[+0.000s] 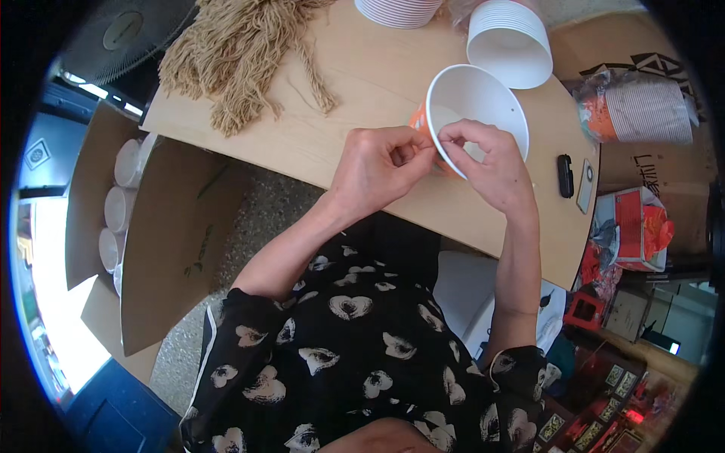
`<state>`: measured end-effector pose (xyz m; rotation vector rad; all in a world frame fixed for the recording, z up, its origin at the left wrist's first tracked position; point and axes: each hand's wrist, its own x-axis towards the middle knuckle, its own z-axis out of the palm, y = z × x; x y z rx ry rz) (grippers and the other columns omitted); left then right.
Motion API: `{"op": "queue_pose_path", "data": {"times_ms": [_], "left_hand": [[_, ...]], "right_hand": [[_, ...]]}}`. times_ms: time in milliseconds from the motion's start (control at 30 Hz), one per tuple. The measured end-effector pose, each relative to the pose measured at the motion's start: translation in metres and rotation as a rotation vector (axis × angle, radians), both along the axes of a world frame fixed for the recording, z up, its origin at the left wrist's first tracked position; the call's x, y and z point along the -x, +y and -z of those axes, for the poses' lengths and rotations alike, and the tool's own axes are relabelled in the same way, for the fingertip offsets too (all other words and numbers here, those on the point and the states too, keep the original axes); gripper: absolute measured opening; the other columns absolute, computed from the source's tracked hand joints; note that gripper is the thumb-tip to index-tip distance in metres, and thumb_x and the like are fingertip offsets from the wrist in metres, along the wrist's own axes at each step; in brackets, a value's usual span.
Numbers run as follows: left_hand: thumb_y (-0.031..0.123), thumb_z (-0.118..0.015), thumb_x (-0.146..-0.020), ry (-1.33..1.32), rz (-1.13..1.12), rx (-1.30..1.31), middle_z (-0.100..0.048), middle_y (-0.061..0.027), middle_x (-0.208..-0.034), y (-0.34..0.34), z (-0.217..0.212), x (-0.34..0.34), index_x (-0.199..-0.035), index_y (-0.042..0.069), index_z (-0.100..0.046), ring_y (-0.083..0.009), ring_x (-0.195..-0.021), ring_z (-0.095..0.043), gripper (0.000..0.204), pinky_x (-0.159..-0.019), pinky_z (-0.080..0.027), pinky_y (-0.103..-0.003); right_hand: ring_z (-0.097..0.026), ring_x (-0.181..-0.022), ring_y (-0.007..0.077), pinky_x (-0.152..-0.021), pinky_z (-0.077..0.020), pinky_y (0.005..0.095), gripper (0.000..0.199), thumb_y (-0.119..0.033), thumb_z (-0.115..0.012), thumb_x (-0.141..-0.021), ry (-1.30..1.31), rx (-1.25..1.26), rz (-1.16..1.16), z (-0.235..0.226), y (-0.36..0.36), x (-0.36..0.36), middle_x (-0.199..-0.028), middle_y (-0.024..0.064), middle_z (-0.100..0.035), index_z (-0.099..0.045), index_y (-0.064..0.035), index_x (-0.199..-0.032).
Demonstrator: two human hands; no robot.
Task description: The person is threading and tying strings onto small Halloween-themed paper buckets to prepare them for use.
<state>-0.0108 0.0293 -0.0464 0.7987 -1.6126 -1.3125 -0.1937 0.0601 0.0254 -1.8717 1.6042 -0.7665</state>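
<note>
A large paper tub, white inside and orange outside, lies tipped on the table with its open mouth toward me. At the near left part of its rim my left hand is closed in a pinch, thumb against fingers. My right hand is also pinched, in front of the tub's mouth, with its fingertips at the same stretch of rim. The two sets of fingertips almost meet. Whatever small thing is between them is too small to make out. The tub's lower side is partly hidden behind my hands.
Tan yarn is heaped at the table's far left. Stacked white tubs lie at the far edge. A black object and a phone sit near the right edge. An open carton with white containers stands left; bagged tubs are right.
</note>
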Motion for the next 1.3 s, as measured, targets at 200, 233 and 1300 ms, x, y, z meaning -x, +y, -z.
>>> {"op": "queue_pose_path", "data": {"times_ms": [200,233,1300], "left_hand": [[0.008,-0.071,-0.091,-0.034,0.028,-0.031,-0.063,0.0043,-0.066,0.000,-0.009,-0.001,-0.095,-0.003,-0.072,0.0016,-0.057,-0.051,0.011,-0.050,-0.040,-0.016],[0.008,-0.071,-0.091,-0.035,0.035,-0.052,-0.063,0.0044,-0.066,-0.001,-0.009,-0.001,-0.096,-0.002,-0.072,0.0013,-0.057,-0.052,0.011,-0.051,-0.040,-0.016],[0.020,-0.072,-0.092,-0.293,-0.195,0.413,-0.069,-0.0026,-0.070,-0.095,-0.144,-0.009,-0.106,0.004,-0.076,-0.0050,-0.057,-0.059,0.023,-0.053,-0.047,-0.021]], "right_hand": [[-0.066,-0.073,0.0172,-0.072,-0.0517,0.0305,0.010,-0.003,-0.062,-0.086,-0.052,0.021,0.049,0.002,-0.001,0.004,-0.079,0.0104,-0.070,-0.067,0.0023,-0.094],[-0.065,-0.077,0.0142,-0.076,-0.0512,0.0288,0.012,-0.001,-0.059,-0.087,-0.116,0.016,0.076,0.004,-0.002,0.005,-0.082,0.0080,-0.069,-0.067,0.0031,-0.096],[-0.060,-0.078,0.0109,-0.074,-0.0517,0.0259,0.007,0.006,-0.060,-0.082,-0.331,0.164,-0.161,0.004,0.002,0.014,-0.095,0.0093,-0.069,-0.058,-0.0003,-0.081]]}}
